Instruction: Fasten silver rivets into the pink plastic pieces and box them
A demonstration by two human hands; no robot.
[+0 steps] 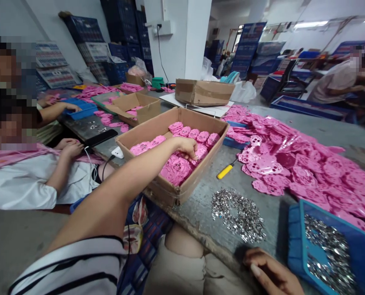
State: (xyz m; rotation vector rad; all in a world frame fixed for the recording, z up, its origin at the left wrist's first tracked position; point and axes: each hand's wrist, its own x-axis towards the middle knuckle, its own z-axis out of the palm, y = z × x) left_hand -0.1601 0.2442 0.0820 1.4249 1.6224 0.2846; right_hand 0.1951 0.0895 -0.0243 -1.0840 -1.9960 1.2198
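My left hand (186, 147) reaches into an open cardboard box (170, 192), fingers bent and pinched on a pink plastic piece (200, 153). Around it in the box lie stacks of similar pink flower-shaped pieces (176, 170), set in rows. My right hand (270, 270) rests at the table's near edge, fingers loosely curled and a little apart, with nothing seen in them. It lies between a pile of small shiny metal parts (239, 215) and a blue bin (296, 237) that holds more of them.
A big heap of pink pieces (308, 164) covers the right side of the table. A yellow-handled screwdriver (225, 171) lies beside the box. Further back are another cardboard box (152, 104) and an upturned carton (205, 92). A person in white (25, 176) sits at the left, near a black phone (101, 138).
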